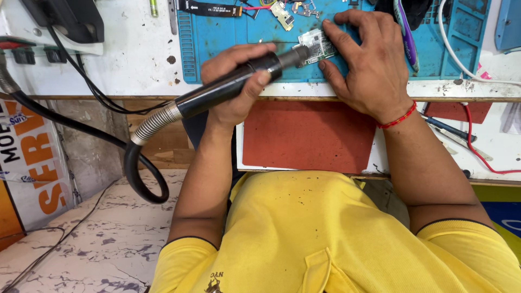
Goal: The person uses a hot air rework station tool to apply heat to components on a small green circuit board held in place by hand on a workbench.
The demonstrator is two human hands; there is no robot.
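Head view — left hand (233,87) grip pinching hot-air handpiece (228,89), nozzle touching circuit board (317,44).

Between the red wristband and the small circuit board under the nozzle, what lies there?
In the head view, only the right hand itself: it spans from the red wristband to the circuit board.

Our count at the bench

We see two hands, one black hot-air handpiece (233,87), one small silver circuit board (316,45), one blue silicone work mat (217,32), one red rubber pad (306,135).
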